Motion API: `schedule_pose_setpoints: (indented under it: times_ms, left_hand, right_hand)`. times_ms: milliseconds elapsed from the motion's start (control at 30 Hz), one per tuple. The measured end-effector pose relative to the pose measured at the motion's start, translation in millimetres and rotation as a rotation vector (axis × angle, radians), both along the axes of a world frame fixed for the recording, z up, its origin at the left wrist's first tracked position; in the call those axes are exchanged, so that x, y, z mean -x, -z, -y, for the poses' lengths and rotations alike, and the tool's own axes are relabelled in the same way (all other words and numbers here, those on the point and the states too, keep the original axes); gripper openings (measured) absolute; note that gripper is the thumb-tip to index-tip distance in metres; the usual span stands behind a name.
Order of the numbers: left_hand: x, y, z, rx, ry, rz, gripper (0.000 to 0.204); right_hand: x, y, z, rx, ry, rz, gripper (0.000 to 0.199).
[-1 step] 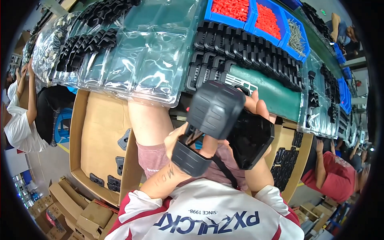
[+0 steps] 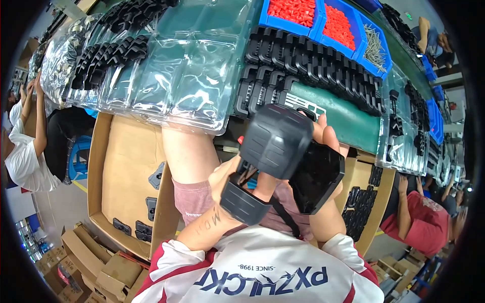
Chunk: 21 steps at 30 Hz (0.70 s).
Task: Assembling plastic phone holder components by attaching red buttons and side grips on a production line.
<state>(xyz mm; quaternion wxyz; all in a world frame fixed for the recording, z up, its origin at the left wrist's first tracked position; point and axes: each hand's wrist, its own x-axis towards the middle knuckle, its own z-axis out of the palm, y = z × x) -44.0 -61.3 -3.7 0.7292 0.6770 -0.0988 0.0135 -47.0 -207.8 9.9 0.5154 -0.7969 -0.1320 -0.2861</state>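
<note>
Above my lap, both hands are on one black plastic clamp-like holder [image 2: 275, 141] with ribbed, curved jaws. My left hand [image 2: 222, 177] is closed around its left side, with fingers reaching into the gap between the large upper jaw and the smaller lower jaw [image 2: 245, 202]. My right hand [image 2: 328, 136] grips the other side, fingertips over the top edge of a glossy black angular panel [image 2: 318, 177]. Most of the right palm is hidden behind this panel. A small red bit [image 2: 241, 139] shows at the holder's left edge; what it is I cannot make out.
Rows of black clamp parts [image 2: 313, 65] line the green bench [image 2: 348, 118] below blue bins [image 2: 316, 30] of red pieces and screws. Clear plastic trays [image 2: 202, 96] overhang at left. Cardboard boxes [image 2: 126, 151] flank my legs. Other people sit at both sides.
The holder has shifted very slightly to the right and its angle has turned a little, with both hands still on it. A bit more of the small red piece shows.
</note>
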Motion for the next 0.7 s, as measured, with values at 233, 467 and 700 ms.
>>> schedule_pose_setpoints:
  times_ms: [233, 467, 700]
  left_hand:
    - [-8.5, 6.7, 5.0, -0.050, -0.063, 0.276, 0.046]
    - [-4.3, -0.3, -12.1, -0.151, 0.032, 0.245, 0.053]
    - [-6.4, -14.8, -38.1, 0.220, -0.039, -0.128, 0.051]
  right_hand:
    - [-5.5, -23.3, -9.7, 0.193, 0.013, -0.057, 0.060]
    - [-10.3, -33.6, -22.3, 0.347, -0.004, -0.012, 0.047]
    - [-25.0, -47.1, -4.3, 0.328, -0.159, -0.171, 0.022]
